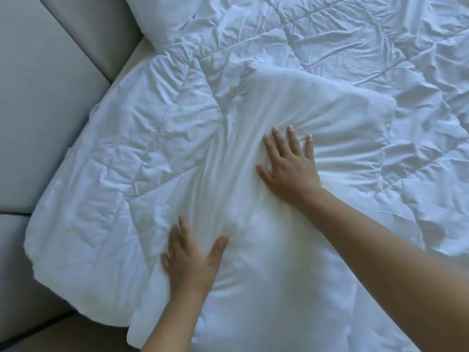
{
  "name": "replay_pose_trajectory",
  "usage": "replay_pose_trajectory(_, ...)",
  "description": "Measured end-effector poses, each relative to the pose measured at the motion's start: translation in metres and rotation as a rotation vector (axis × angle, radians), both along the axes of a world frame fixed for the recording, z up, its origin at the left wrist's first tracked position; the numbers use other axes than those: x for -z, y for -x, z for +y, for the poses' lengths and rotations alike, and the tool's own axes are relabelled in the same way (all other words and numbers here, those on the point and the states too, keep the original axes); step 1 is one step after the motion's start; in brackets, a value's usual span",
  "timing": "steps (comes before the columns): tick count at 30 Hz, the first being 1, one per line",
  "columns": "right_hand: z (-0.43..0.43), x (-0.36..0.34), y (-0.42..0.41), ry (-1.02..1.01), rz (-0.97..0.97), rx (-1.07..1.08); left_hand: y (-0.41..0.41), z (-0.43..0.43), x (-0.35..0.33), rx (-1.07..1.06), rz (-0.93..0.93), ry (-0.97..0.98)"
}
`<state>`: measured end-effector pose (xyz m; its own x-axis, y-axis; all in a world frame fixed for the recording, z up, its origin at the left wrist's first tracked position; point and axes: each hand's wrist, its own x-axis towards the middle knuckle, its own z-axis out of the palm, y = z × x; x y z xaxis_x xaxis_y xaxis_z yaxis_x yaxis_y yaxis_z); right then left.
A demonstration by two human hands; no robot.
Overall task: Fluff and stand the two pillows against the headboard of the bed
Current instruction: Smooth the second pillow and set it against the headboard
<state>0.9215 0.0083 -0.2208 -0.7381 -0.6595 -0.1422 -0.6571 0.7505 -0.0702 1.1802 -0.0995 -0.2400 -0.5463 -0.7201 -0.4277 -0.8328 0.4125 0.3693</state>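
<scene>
A white pillow (291, 102) lies flat on the bed in the middle of the view, on top of a crumpled white quilt (121, 153). My right hand (289, 166) presses down on the pillow's middle with fingers spread, denting it. My left hand (190, 257), slightly blurred, lies flat with spread fingers on the pillow's near left part. A second white pillow (162, 19) lies at the top left, next to the padded grey headboard (43, 97), only partly in view.
The padded headboard runs along the left side in grey panels with dark seams. The wrinkled quilt covers the bed to the right (380, 47) and top. A beige strip of bed frame (76, 331) shows at the bottom left.
</scene>
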Motion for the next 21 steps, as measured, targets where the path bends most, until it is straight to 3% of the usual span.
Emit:
replay_pose_trajectory(7,-0.048,0.01,0.045,0.014,-0.032,-0.147,-0.023,-0.01,0.002,-0.079,-0.024,0.039)
replay_pose_trajectory(12,-0.111,0.012,0.048,-0.095,-0.114,-0.401,-0.029,-0.022,-0.002,-0.325,0.207,-0.273)
replay_pose_trajectory(17,-0.159,0.004,0.055,-0.302,-0.176,-0.676,-0.033,-0.041,0.004,-0.254,0.156,-0.263)
replay_pose_trajectory(21,-0.166,-0.007,0.078,-0.465,-0.113,-0.821,-0.038,-0.039,0.006,-0.205,0.21,-0.189)
